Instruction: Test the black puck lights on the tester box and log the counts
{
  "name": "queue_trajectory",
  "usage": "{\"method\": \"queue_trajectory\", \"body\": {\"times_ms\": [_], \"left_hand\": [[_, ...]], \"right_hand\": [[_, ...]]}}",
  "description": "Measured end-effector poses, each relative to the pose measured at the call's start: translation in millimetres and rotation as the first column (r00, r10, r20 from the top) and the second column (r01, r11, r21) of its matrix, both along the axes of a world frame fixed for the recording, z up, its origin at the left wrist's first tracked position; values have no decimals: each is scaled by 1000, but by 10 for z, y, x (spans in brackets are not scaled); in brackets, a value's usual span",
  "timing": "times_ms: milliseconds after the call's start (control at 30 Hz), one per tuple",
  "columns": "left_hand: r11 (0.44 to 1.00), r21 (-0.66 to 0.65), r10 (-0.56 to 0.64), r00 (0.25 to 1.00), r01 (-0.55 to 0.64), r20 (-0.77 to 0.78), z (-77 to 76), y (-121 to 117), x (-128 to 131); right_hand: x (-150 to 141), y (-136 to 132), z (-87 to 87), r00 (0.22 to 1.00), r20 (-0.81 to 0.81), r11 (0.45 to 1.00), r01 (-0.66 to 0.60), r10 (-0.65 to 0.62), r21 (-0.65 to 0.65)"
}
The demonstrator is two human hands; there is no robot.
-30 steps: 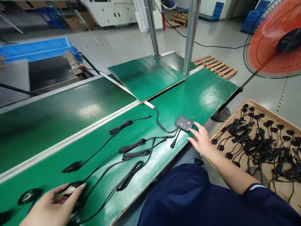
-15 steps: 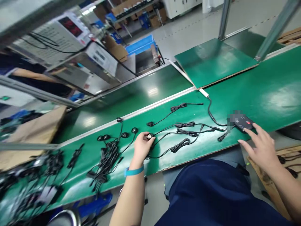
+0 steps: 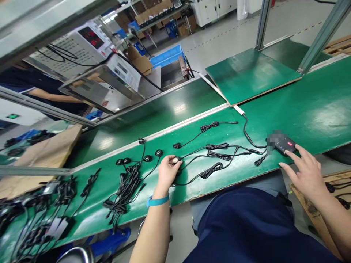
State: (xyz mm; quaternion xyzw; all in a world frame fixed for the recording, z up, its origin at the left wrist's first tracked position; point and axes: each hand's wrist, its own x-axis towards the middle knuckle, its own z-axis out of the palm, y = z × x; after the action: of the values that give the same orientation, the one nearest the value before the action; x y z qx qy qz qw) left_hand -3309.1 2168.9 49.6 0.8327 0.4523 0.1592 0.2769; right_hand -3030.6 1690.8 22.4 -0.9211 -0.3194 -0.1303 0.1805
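My left hand (image 3: pixel 166 171) pinches a small round black sensor head (image 3: pixel 176 160) with a pale face, just above the green bench top. A black cable (image 3: pixel 216 146) runs right from it, bundled partway. Beside it lie two more bundled cables; their left ends are partly hidden by my hand. My right hand (image 3: pixel 305 168) has its fingers spread, fingertips on the near edge of a flat black control box (image 3: pixel 286 146) with a red spot. The box's left end is blurred out. A black lead (image 3: pixel 249 137) joins it to a white connector (image 3: pixel 238 110).
To the left lies a heap of black cables (image 3: pixel 127 182) with round heads. More cables (image 3: pixel 35 223) crowd the far left. A raised green board (image 3: pixel 252 76) stands at the back right. Across the bench are a metal-cased device (image 3: pixel 90 38) and another person's arm (image 3: pixel 55 96).
The view has shifted slightly and become sharper. Both hands stay where they were on the sensor head and the box; the sensor's pale face shows more clearly.
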Motion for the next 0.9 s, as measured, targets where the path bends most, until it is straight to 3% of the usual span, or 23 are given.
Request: {"method": "queue_trajectory", "body": {"times_ms": [200, 267, 367, 433, 533, 667, 800, 900], "left_hand": [[1000, 24, -1, 999, 0, 48, 21, -33, -56], [992, 124, -22, 998, 15, 55, 24, -25, -70], [937, 342, -98, 994, 74, 52, 49, -17, -62], [914, 393, -126, 992, 104, 30, 71, -14, -55], [936, 340, -92, 996, 93, -19, 111, 2, -65], [945, 327, 30, 999, -19, -28, 244, 101, 24], [950, 303, 88, 996, -78, -20, 422, 309, 420], [983, 172, 80, 990, -59, -118, 466, 470, 727]], "right_hand": [[-36, -8, -49, 1000, 6, 1000, 6, -6, 14], [-50, -4, -57, 1000, -1, 1000, 11, -11, 18], [-65, 12, -57, 999, -22, 999, 31, -30, 35], [-72, 26, -58, 999, -27, 997, 43, -42, 57], [-77, 30, -73, 998, -29, 996, 50, -48, 78], [-64, -5, -107, 998, -51, 995, 37, -32, 94], [-63, -20, -120, 998, -44, 986, 40, -33, 160], [-94, -4, -105, 999, -12, 976, 51, -50, 210]]}}
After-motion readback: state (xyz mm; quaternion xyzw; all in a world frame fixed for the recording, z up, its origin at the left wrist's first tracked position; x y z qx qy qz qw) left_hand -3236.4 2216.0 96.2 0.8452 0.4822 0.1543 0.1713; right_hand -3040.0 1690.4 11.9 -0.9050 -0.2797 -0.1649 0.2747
